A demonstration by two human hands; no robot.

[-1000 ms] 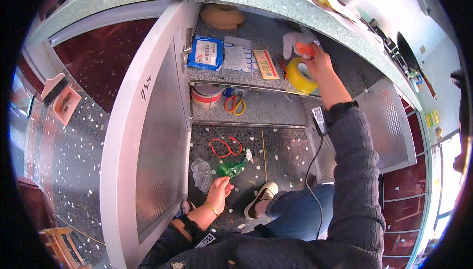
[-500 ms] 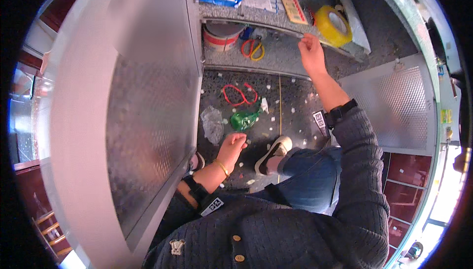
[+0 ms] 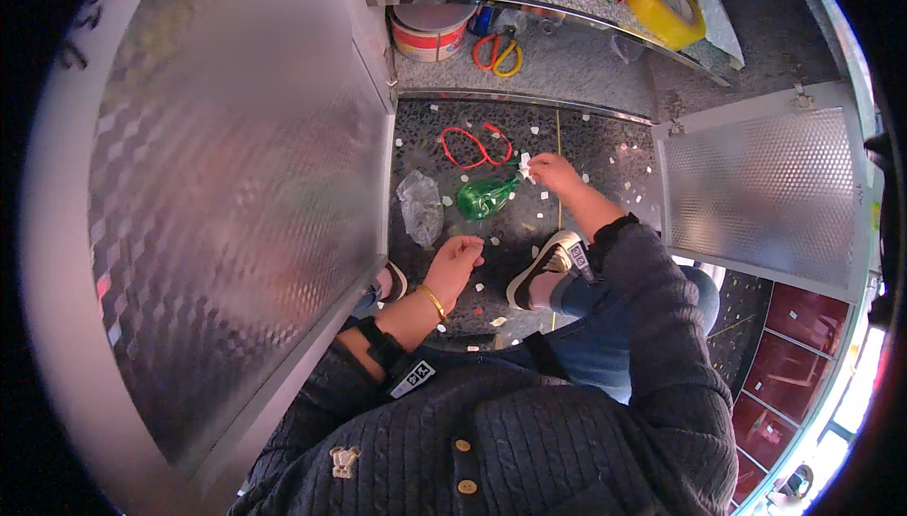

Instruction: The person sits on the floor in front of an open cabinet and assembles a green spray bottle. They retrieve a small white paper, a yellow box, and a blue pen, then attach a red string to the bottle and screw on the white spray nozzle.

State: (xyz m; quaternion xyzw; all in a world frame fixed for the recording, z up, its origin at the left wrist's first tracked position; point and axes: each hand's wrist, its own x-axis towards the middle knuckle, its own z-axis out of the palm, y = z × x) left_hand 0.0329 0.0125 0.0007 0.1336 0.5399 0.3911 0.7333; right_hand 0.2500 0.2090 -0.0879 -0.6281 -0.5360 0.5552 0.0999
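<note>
Door [image 3: 236,204] with a textured silver panel fills the left of the frame. Right of it, left of centre, a crumpled clear bag [image 3: 420,209] lies on the speckled floor [image 3: 529,280]. The left hand [image 3: 455,266] is just below centre, its fingers curled narrowly toward the thumb; one cannot tell whether they meet. Above it, a looped red cord [image 3: 472,147] lies near a green plastic bundle [image 3: 485,197] at mid-frame, with a white scrap [image 3: 525,168] at its upper right end. The right hand [image 3: 553,174] has its fingertips drawn narrow at that scrap; whether they grip it cannot be told. Yellow tape [image 3: 666,6] sits upper right.
</note>
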